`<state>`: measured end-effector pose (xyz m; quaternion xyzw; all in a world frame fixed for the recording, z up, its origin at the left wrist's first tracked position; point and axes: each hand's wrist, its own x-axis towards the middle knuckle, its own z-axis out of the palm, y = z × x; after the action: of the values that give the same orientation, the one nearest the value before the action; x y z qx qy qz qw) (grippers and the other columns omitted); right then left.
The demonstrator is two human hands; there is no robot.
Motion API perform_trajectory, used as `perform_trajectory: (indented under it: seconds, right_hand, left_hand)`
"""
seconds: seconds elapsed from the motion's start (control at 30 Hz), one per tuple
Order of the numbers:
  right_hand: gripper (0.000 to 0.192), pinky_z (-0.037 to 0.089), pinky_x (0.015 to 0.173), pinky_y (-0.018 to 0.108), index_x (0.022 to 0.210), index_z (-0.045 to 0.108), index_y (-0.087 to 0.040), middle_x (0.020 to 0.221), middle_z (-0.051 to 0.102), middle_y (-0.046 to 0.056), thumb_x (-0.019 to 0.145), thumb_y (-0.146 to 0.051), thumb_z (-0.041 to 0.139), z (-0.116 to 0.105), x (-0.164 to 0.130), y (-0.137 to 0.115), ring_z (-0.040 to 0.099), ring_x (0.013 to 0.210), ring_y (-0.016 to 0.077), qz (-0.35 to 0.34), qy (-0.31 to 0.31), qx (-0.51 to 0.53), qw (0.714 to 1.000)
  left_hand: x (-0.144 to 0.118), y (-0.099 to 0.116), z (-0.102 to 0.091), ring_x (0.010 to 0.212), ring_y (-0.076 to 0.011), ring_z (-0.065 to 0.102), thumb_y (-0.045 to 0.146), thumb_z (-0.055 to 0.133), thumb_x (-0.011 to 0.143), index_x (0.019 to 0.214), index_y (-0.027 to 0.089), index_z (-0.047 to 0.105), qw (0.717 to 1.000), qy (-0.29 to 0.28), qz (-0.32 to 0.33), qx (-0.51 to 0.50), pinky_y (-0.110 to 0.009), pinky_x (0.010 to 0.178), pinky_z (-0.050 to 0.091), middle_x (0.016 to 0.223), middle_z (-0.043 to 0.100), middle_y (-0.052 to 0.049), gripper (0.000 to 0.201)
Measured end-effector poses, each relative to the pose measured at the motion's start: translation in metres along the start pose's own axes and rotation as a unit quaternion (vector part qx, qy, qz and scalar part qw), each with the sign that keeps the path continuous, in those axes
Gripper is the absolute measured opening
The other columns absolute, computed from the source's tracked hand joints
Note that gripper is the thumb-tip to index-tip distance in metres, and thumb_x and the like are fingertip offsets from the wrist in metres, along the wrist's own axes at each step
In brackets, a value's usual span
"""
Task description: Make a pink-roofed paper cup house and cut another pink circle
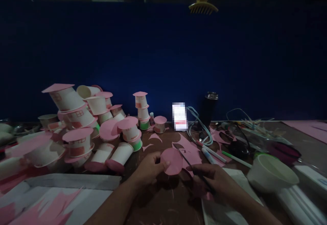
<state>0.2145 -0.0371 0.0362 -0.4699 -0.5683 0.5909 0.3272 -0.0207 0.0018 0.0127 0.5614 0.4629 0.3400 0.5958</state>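
Note:
In my left hand (pixel 153 167) is a round pink paper disc (pixel 173 162), pinched at its left edge between thumb and fingers. My right hand (pixel 211 177) is closed around a pair of dark scissors (pixel 183 155), whose thin blades point up and left, by the disc's right edge. Dim light hides most of the scissors' handles. Behind the disc lies a cut pink paper sheet (pixel 190 150), with curved pink scraps (pixel 155 137) to its left. Paper cups with pink disc tops (pixel 127 129) stand and lie to the left of my hands.
A stack of cups (pixel 141 112), a lit phone (pixel 179 116) and a black flask (pixel 208 111) stand at the back. A cable (pixel 208 140), markers (pixel 208 156) and a white bowl-like cup (pixel 272 174) are at right. An open box (pixel 74 180) with pink scraps sits front left.

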Motion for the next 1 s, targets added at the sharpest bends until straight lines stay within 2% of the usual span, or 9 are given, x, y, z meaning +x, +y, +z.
perform_trajectory:
  seconds: [0.17,0.27,0.43,0.6,0.83,1.0]
  right_hand:
    - [0.04,0.05,0.054,0.021,0.102,0.076,-0.02,0.069,0.066,0.0,0.072,-0.046,0.075,-0.0014,-0.0003,0.003,0.054,0.055,0.0103,0.003,-0.015,0.024,1.0]
    - [0.041,0.051,0.057,0.022,0.103,0.076,-0.021,0.077,0.069,0.002,0.072,-0.048,0.075,-0.0026,0.0003,0.0047,0.058,0.061,0.0125,-0.007,0.007,-0.002,1.0]
    - [0.042,0.053,0.06,0.023,0.103,0.076,-0.021,0.076,0.068,0.002,0.072,-0.049,0.075,-0.0027,0.0008,0.0042,0.057,0.062,0.0125,-0.012,0.002,-0.003,1.0]
    - [0.042,0.052,0.057,0.022,0.101,0.077,-0.022,0.07,0.067,0.0,0.07,-0.051,0.075,-0.0024,0.0013,0.0053,0.057,0.059,0.0126,-0.013,0.023,-0.03,0.999]
    - [0.041,0.052,0.055,0.022,0.103,0.076,-0.023,0.071,0.067,0.0,0.072,-0.05,0.074,-0.0027,0.0019,0.0071,0.055,0.057,0.0115,-0.006,0.014,-0.02,1.0]
    - [0.045,0.051,0.053,0.023,0.102,0.076,-0.02,0.064,0.063,0.0,0.071,-0.053,0.073,-0.0025,0.0009,0.0054,0.052,0.052,0.0108,-0.015,0.019,-0.034,0.999]
  left_hand:
    - [-0.0011,0.0014,-0.0005,0.049,-0.0075,0.045,0.057,0.07,0.068,0.097,0.013,0.063,1.0,0.004,0.0,0.018,-0.018,0.044,0.031,0.073,0.063,0.0,0.053]
    - [-0.0027,0.0043,0.0005,0.055,-0.009,0.049,0.057,0.071,0.068,0.093,0.012,0.066,1.0,0.013,0.014,0.02,-0.019,0.048,0.035,0.076,0.065,-0.002,0.051]
    - [-0.003,0.0047,0.0016,0.046,-0.0073,0.045,0.059,0.068,0.069,0.096,0.013,0.064,1.0,0.005,-0.018,0.019,-0.018,0.039,0.027,0.072,0.062,-0.001,0.055]
    - [-0.0028,0.0044,0.0009,0.044,-0.0068,0.044,0.06,0.069,0.068,0.096,0.012,0.064,1.0,0.0,-0.012,0.024,-0.018,0.038,0.026,0.071,0.062,-0.001,0.056]
    - [-0.0035,0.0069,0.0007,0.067,-0.0143,0.057,0.055,0.073,0.066,0.092,0.011,0.068,1.0,0.0,0.025,0.004,-0.022,0.058,0.042,0.08,0.068,-0.005,0.051]
    - [-0.0012,0.0022,0.0013,0.076,-0.0181,0.061,0.054,0.076,0.064,0.094,0.011,0.067,0.999,-0.008,0.016,-0.041,-0.026,0.066,0.046,0.089,0.069,-0.008,0.053]
